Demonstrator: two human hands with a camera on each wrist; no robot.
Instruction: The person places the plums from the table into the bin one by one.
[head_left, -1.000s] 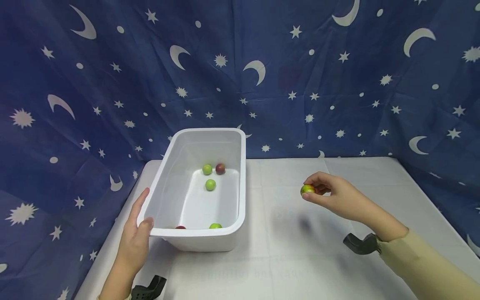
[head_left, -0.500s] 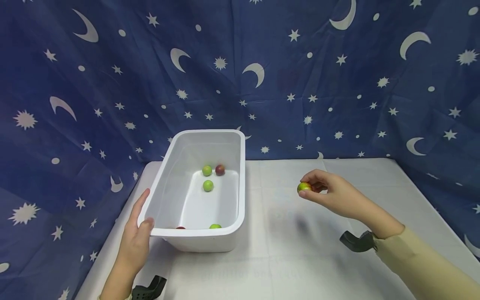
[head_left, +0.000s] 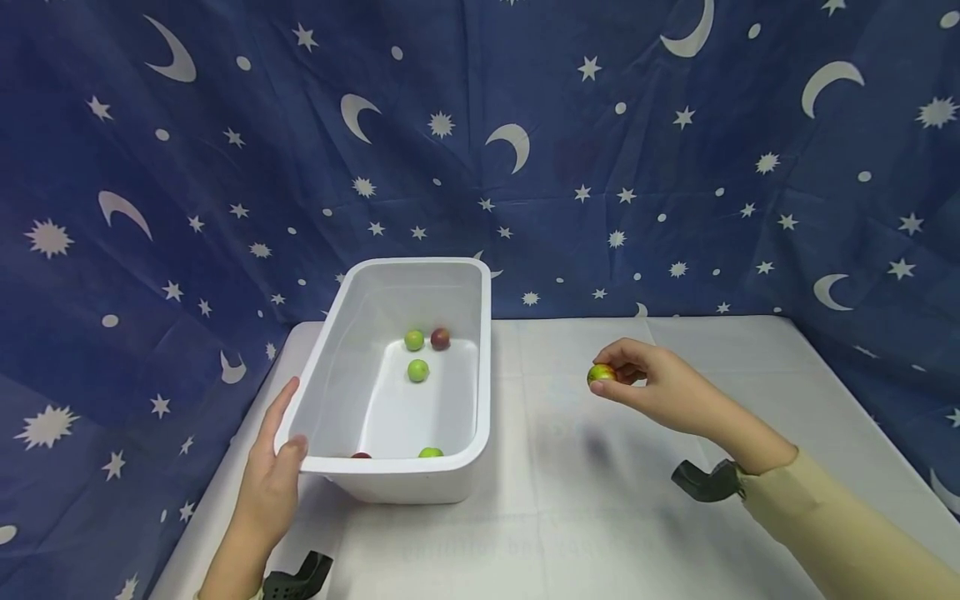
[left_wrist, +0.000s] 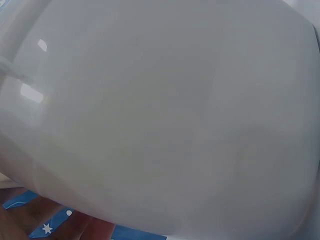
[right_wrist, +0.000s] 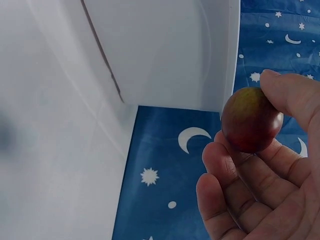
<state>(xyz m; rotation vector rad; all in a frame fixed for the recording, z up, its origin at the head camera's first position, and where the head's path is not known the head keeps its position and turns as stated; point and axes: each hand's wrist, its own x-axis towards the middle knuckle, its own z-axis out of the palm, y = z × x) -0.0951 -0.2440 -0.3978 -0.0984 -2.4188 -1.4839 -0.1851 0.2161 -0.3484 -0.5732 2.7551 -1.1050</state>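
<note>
Head view, from left to right: a dark blue cloth printed with white stars and moons (head_left: 150,250) hangs behind and drapes beside a white table (head_left: 600,517). At the table's left edge the left hand (head_left: 272,483) rests against the near left corner of a white plastic tub (head_left: 480,417), fingers straight along its outer wall and thumb on the rim. Inside the tub lie five small round fruits: two green ones (head_left: 416,354) and a reddish one (head_left: 440,338) toward the far end, plus a red one (head_left: 361,455) and a green one (head_left: 431,452) half hidden behind the near wall. Right of the tub, well apart from it and held above the tabletop, the right hand (head_left: 660,387) pinches a small green and red fruit (head_left: 601,374) between thumb and fingertips. A beige sleeve (head_left: 840,533) covers that forearm. Left wrist view shows only the tub's white wall, filling the picture. Right wrist view shows the pinched fruit close up, dark red fading to green, with the tub beyond.
</note>
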